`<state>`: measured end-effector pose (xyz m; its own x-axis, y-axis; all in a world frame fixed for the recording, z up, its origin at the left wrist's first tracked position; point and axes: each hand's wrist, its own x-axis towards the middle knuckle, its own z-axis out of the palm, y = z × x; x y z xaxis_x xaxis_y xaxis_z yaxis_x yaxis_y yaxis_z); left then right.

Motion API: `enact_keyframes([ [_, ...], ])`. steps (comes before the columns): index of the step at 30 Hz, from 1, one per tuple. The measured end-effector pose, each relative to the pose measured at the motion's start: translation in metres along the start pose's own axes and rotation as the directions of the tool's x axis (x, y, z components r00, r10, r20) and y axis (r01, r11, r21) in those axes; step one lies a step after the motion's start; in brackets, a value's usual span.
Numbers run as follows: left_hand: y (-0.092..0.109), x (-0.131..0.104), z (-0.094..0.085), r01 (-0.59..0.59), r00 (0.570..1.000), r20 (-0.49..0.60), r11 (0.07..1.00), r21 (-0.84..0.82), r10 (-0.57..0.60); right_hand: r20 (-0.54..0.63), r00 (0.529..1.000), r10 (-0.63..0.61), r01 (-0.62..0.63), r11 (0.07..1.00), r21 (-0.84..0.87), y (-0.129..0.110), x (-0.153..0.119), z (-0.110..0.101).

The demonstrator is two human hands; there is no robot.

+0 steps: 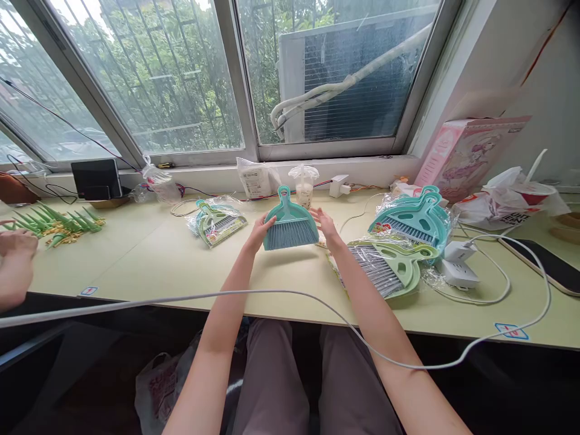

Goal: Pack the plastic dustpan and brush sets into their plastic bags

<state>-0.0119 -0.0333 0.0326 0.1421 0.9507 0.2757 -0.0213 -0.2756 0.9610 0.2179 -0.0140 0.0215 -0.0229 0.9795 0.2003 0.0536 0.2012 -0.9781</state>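
Teal plastic dustpan-and-brush set (291, 220), its grey-blue bristles (292, 235) facing the viewer, is near the centre of the frame, held between the person's two hands above the pale yellow-green bench (149, 260), with a soft shadow beneath its lower edge. Its broad side runs almost level across the frame, the bristle edge low, while the looped teal handle (284, 193) points toward the top of the frame, leaning slightly to the frame's left. The left hand (260, 232) is the nearer one: its grip pinches the left edge of the pan, thumb on the near face, and seems to carry the weight. The right hand (325, 225) stands at the opposite edge with its grip spread, fingers pointing inward and upward beside the pan's right corner; whether a fingertip touches there I cannot tell. From that right hand, then, the set lies directly toward the frame's left, across its width rather than along its handle. Just behind, slightly right of the handle, is a clear plastic cup with a domed lid (304, 184). Right of centre, a light-green dustpan-and-brush set in clear wrap (392, 266) lies beside the right forearm, its handle pointing to the frame's right.
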Motion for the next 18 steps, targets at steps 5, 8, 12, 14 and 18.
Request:
enact_keyframes([
  [5,-0.016,0.008,-0.016,0.011,0.976,-0.213,0.995,-0.099,-0.032,-0.209,0.973,0.094,-0.211,0.731,-0.649,0.022,0.004,-0.013],
  [8,-0.023,0.013,-0.023,0.014,0.945,-0.322,0.992,-0.128,-0.055,-0.146,0.984,0.097,-0.175,0.623,-0.763,0.035,0.006,-0.012],
  [12,-0.029,0.017,-0.026,0.01,0.926,-0.371,0.985,-0.172,-0.074,-0.059,0.997,0.05,-0.076,0.758,-0.648,0.04,0.009,-0.006],
  [14,-0.031,0.018,-0.026,0.007,0.923,-0.378,0.986,-0.166,-0.07,-0.099,0.995,-0.011,-0.045,0.841,-0.539,0.039,0.009,-0.005],
  [18,-0.032,0.018,-0.024,-0.01,0.91,-0.411,0.986,-0.167,-0.06,-0.221,0.971,-0.086,0.03,0.969,-0.246,0.032,0.009,-0.006],
])
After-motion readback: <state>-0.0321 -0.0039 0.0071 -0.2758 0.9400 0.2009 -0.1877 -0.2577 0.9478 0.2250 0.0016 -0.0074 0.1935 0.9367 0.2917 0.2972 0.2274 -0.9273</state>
